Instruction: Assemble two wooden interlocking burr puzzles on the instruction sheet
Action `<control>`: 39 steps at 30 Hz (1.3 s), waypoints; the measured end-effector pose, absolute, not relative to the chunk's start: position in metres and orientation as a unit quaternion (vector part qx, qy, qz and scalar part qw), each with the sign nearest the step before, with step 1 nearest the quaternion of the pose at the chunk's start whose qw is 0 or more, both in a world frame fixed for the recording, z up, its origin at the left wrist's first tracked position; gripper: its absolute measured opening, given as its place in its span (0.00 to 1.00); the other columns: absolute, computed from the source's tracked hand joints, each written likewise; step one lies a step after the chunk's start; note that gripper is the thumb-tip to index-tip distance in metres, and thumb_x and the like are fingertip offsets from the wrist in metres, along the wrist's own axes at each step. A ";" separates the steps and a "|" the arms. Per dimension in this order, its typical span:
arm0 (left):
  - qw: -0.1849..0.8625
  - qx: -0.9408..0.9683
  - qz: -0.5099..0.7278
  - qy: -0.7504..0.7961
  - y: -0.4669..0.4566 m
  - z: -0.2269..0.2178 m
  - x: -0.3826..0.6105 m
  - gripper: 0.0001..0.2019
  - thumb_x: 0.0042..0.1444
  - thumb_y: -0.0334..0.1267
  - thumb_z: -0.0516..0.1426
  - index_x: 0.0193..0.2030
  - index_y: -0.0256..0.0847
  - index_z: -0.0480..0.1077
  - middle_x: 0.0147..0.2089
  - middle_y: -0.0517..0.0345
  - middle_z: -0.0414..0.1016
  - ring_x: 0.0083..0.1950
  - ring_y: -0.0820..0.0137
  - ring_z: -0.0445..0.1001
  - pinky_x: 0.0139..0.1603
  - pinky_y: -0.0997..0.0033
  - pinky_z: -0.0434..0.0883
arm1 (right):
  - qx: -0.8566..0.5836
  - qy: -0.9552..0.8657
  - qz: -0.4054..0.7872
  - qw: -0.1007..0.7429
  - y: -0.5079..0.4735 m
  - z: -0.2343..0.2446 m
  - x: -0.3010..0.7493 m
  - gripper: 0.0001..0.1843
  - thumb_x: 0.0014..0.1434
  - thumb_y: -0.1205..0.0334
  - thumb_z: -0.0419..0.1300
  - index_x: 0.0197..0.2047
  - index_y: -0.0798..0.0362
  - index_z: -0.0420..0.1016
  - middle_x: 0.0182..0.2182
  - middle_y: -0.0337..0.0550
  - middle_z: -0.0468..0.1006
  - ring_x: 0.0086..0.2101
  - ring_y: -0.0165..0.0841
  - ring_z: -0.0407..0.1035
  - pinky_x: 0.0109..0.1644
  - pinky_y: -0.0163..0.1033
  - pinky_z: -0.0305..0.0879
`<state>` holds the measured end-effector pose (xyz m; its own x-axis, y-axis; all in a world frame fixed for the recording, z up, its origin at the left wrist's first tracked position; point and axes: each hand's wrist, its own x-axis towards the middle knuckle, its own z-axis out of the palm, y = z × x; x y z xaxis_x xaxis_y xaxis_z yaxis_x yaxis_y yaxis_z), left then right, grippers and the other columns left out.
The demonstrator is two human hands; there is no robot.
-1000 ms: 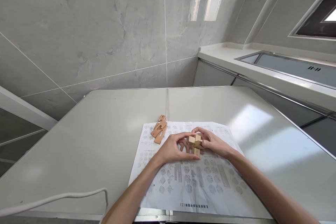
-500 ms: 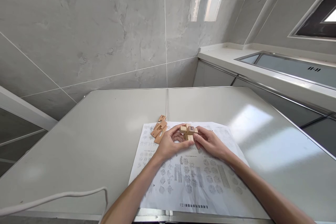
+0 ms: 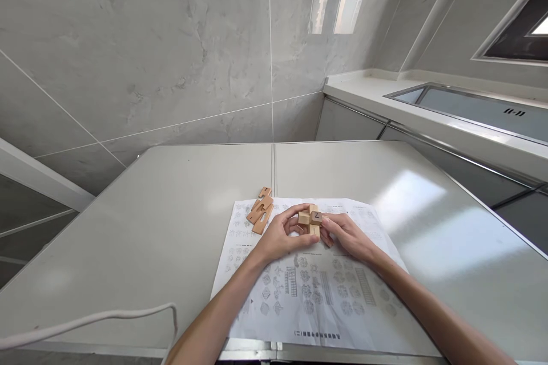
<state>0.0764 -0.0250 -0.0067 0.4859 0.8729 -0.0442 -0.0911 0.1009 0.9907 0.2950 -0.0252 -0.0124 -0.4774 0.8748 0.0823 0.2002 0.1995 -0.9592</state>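
Observation:
Both my hands hold a small wooden interlocking puzzle (image 3: 311,219) just above a printed instruction sheet (image 3: 317,291). My left hand (image 3: 280,236) curls round its left side, thumb and fingers closed on the blocks. From the right, my right hand (image 3: 349,234) pinches the same cluster with its fingertips. A dark mark shows on one block's top face. Several loose flat wooden pieces (image 3: 260,209) lie at the sheet's far left corner, apart from both hands.
The sheet lies on a pale grey table (image 3: 162,228) with a seam down its middle. A white cable (image 3: 98,322) runs along the near left edge. Tiled walls stand behind, and a counter with a sink (image 3: 471,105) sits at the right.
The puzzle was turned over between my fingers and carried slightly away from me; both hands shifted with it. The loose pieces stayed put.

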 end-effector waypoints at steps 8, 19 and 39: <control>0.617 0.605 0.366 0.345 -0.027 -0.002 0.078 0.36 0.53 0.42 0.72 0.69 0.49 0.69 0.63 0.47 0.73 0.47 0.68 0.75 0.53 0.64 0.73 | -0.362 -0.651 0.581 0.328 -0.025 -0.011 0.295 0.34 0.74 0.39 0.48 0.21 0.49 0.65 0.19 0.39 0.71 0.24 0.34 0.64 0.39 0.41 0.62; 0.584 0.627 0.354 0.374 -0.029 0.000 0.077 0.39 0.55 0.44 0.71 0.72 0.52 0.65 0.63 0.49 0.74 0.44 0.70 0.73 0.53 0.62 0.73 | -0.358 -0.596 0.637 0.333 -0.022 -0.017 0.294 0.33 0.74 0.42 0.49 0.21 0.51 0.70 0.17 0.40 0.72 0.22 0.33 0.66 0.35 0.40 0.65; 0.599 0.599 0.382 0.370 -0.029 -0.001 0.079 0.25 0.61 0.45 0.67 0.63 0.45 0.70 0.66 0.44 0.70 0.45 0.70 0.77 0.47 0.68 0.72 | -0.324 -0.239 0.714 0.573 0.008 -0.041 0.321 0.13 0.62 0.53 0.66 0.34 0.49 0.67 0.30 0.38 0.71 0.22 0.26 0.60 0.18 0.30 0.66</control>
